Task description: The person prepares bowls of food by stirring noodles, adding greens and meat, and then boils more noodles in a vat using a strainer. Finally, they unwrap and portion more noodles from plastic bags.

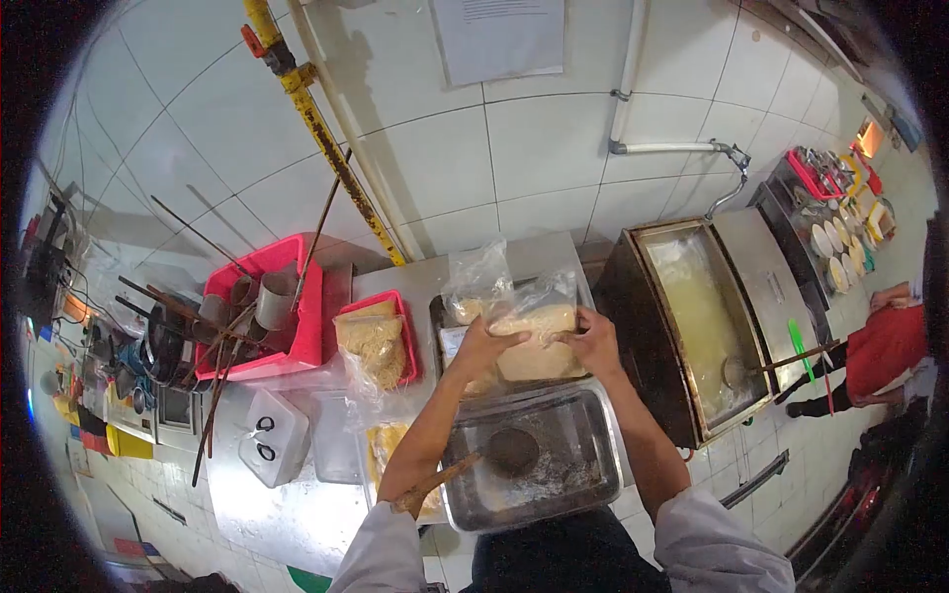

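Observation:
A clear plastic bag with pale beige contents [539, 356] is between my two hands above the steel counter. My left hand [486, 348] grips its left side, and my right hand [595, 346] has hold of the right side. What fills the bag cannot be made out. Just behind it lies another clear bag [476, 282] with some beige stuff low down. Nearer to me is a deep steel tray [611, 450] dusted with white. Across it rests a round mesh strainer [511, 452], its wooden handle [435, 487] sticking out under my left forearm.
Left are a red basket [381, 306] with bagged beige crumbly food [374, 341], a pink bin [308, 336] of long-handled strainers, and a white container [262, 440]. Right stands a vat of cloudy yellowish liquid [697, 316] holding a ladle [733, 373]. Another person [890, 341] stands far right.

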Demonstrator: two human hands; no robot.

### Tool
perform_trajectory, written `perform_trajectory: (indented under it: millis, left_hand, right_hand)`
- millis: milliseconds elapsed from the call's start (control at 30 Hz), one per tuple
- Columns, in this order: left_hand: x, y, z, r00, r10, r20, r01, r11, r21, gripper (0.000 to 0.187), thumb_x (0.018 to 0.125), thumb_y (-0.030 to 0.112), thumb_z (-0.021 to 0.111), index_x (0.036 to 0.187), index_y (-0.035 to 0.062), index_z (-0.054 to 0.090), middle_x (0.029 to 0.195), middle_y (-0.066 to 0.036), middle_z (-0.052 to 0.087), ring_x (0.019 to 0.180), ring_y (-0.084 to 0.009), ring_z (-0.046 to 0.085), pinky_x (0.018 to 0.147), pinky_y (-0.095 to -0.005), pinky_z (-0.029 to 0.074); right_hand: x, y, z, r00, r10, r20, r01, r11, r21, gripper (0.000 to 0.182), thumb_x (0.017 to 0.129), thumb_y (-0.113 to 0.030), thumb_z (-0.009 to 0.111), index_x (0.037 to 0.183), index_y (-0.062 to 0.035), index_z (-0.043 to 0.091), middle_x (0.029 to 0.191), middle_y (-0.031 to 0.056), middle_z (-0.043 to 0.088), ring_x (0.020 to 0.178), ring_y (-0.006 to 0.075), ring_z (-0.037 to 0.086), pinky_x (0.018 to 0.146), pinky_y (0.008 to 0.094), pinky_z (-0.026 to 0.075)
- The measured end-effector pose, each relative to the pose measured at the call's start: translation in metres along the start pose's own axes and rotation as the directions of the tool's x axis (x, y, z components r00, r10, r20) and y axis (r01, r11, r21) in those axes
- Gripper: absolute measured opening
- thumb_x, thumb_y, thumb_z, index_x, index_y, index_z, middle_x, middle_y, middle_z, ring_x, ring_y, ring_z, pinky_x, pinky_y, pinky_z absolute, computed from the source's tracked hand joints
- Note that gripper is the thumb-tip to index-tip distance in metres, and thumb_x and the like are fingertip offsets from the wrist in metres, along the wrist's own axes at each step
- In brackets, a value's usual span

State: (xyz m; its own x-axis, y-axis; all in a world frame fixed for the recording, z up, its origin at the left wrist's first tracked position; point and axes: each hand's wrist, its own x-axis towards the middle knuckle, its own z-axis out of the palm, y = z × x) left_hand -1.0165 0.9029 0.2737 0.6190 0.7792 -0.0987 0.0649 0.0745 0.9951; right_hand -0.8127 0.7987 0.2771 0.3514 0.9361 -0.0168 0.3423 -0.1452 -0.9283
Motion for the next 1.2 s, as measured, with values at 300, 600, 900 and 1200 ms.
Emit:
perform_trajectory:
  millis: [300,600,900,1200]
  left_hand:
    - [-0.005,0.023,0.013,0.94,0.314,0.132,-0.34,0.854,0.394,0.043,0.08,0.017,0.076,0.117,0.0041,0.058,0.11,-0.01,0.061,0.102,-0.0216,0.061,0.087,-0.0342,0.05]
    - [0.013,0.042,0.008,0.995,0.076,0.068,-0.102,0.767,0.633,0.028,0.081,0.02,0.07,0.105,0.0087,0.066,0.105,-0.014,0.065,0.098,-0.03,0.062,0.082,-0.038,0.051]
    - [0.019,0.064,0.021,0.936,0.057,0.347,-0.339,0.415,0.844,0.053,0.068,0.051,0.074,0.105,0.0139,0.067,0.103,-0.013,0.068,0.098,-0.0347,0.064,0.084,-0.0452,0.051]
    - [-0.023,0.054,-0.04,0.861,0.15,-0.486,-0.13,0.989,0.076,0.04,0.082,0.011,0.074,0.118,0.001,0.061,0.103,-0.004,0.068,0.091,-0.0213,0.066,0.08,-0.0332,0.053]
  right_hand:
    - [-0.012,-0.019,0.005,0.987,-0.157,-0.026,0.15,0.974,-0.171,0.039,0.079,0.0,0.067,0.116,-0.0032,0.054,0.095,0.0095,0.067,0.086,0.0188,0.066,0.074,0.0304,0.053]
    - [-0.004,0.022,0.012,0.96,-0.256,-0.114,0.255,0.967,-0.025,0.021,0.083,-0.002,0.067,0.103,-0.0007,0.062,0.088,0.0155,0.07,0.083,0.0215,0.071,0.071,0.0317,0.054]
    - [0.002,0.009,0.014,0.945,-0.305,-0.12,0.281,0.941,-0.187,0.018,0.081,-0.003,0.065,0.099,0.0015,0.067,0.087,0.0174,0.07,0.08,0.0207,0.07,0.07,0.0309,0.053]
    - [-0.002,0.007,-0.001,0.91,-0.354,-0.216,0.325,0.932,-0.158,0.022,0.083,0.0,0.063,0.105,0.001,0.063,0.098,0.0136,0.07,0.088,0.0181,0.068,0.077,0.0284,0.052]
